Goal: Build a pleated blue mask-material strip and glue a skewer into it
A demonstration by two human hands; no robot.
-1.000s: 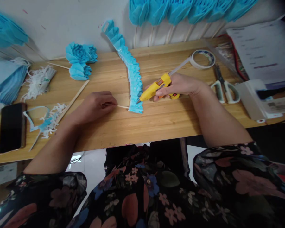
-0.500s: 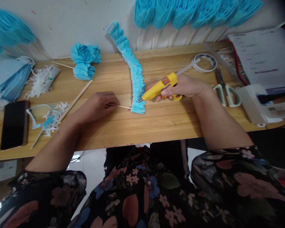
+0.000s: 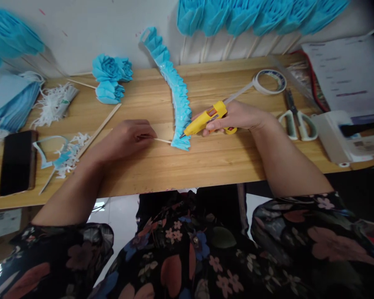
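Note:
A long pleated strip of light-blue fabric (image 3: 180,97) curves across the wooden table, its far end up against the wall. My left hand (image 3: 135,139) is closed around a thin wooden stick (image 3: 162,140), whose tip meets the left edge of the strip's near end. In my right hand (image 3: 233,116) is a yellow glue gun (image 3: 205,119), gripped by its handle with a glue stick (image 3: 240,92) poking out of its back. The gun's nozzle points left and down at the strip near the stick's tip; whether it touches the cloth I cannot tell.
Blue fabric flowers (image 3: 107,77) lie behind my left hand. To the left are a phone (image 3: 18,163), face masks (image 3: 14,99) and white cord pieces (image 3: 56,104). Scissors (image 3: 296,118), a tape roll (image 3: 271,82) and a white box (image 3: 332,137) sit right. Large blue flowers (image 3: 216,18) lean against the wall.
The glue gun has shifted slightly left and down, its nozzle now a little lower and nearer the stick's tip. My left hand keeps its hold on the stick.

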